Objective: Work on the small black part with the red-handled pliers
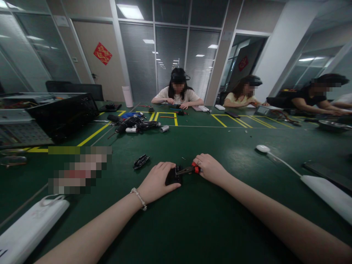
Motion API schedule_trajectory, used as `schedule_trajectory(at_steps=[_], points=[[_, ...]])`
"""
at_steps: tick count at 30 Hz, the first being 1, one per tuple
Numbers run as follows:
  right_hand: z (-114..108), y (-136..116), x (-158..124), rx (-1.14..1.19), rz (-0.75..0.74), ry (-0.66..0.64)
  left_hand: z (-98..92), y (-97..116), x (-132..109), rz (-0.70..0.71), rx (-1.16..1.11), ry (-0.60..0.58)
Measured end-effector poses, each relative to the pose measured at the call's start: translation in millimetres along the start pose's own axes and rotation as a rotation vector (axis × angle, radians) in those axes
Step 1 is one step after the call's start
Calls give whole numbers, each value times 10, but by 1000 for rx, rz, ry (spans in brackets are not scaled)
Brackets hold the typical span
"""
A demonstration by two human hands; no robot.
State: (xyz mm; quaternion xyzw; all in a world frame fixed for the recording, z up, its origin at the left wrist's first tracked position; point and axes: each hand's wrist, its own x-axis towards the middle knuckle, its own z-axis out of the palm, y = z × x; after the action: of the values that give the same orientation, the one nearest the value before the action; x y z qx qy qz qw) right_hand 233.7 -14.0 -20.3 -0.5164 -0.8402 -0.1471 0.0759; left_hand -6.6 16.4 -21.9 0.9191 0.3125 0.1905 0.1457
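Note:
My left hand (157,182) is closed round the left side of a small black plastic part (173,178), holding it against the green tabletop. In my right hand (208,169) are red-handled needle-nose pliers (187,170), their jaws pointing left onto the top of the black part. Whether the jaws grip anything there I cannot tell. A tiny bright piece (183,158) lies just beyond the pliers. Left of my left hand rests another black part (141,161), with an uneven, open-looking surface.
Farther back lie a black screwdriver-like tool and dark cables (137,124) beside silvery cylinders (164,128). A black computer case (66,115) stands at left. White power banks flank my arms, one at left (35,231). Several people sit working around the green table (209,146).

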Motion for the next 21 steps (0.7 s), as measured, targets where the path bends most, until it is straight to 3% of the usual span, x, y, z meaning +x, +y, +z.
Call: schedule_trajectory(at_steps=[21], points=[[-24, -19, 5, -17, 29, 0, -1, 5, 1, -1, -13, -2]])
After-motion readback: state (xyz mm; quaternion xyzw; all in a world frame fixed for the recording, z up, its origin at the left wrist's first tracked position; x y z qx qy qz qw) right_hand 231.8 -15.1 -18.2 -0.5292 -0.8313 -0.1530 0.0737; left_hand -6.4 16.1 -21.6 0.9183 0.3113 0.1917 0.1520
